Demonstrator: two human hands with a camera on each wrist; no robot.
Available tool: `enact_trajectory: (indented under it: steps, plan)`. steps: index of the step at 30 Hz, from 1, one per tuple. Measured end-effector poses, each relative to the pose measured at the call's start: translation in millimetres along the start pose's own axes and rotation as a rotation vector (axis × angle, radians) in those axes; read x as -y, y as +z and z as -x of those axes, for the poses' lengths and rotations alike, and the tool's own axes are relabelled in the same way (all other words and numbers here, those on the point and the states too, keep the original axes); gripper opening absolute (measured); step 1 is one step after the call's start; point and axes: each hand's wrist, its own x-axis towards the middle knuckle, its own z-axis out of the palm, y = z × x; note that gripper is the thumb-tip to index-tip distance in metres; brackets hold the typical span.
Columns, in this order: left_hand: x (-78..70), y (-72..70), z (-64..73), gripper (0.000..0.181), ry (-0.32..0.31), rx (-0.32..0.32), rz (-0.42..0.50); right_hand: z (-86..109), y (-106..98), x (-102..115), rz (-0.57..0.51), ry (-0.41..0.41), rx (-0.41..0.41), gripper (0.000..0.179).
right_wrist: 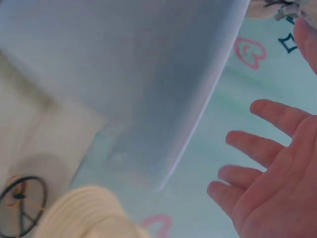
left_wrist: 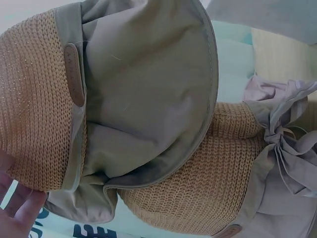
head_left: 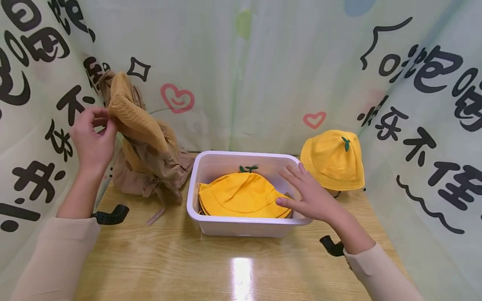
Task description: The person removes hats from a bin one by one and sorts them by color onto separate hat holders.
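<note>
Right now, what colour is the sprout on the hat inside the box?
The sprout is green, best seen in the head view.

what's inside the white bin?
At least one yellow hat, with a green sprout at its top edge. Whatever lies beneath is covered, so can't tell if more are stacked. Right grip hides part of the bin's right end.
</note>
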Motion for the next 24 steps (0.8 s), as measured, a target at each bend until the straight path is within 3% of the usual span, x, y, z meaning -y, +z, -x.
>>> enact_trajectory:
  steps: [7,16,24]
  plan:
    - [-1.1,-3.6,2.3,0.018,0.013,-0.009,-0.017,-48.4,-16.8,36.0,-0.101,-0.189,-0.034,0.066]
    - [1.8,-7.6,2.3,0.020,0.024,-0.015,-0.005,-108.1,-7.9,79.5,-0.347,-0.238,-0.101,0.051]
    - [1.4,-9.7,2.2,0.015,0.007,-0.018,0.003,-153.5,0.1,121.2,-0.431,-0.324,-0.105,0.048]
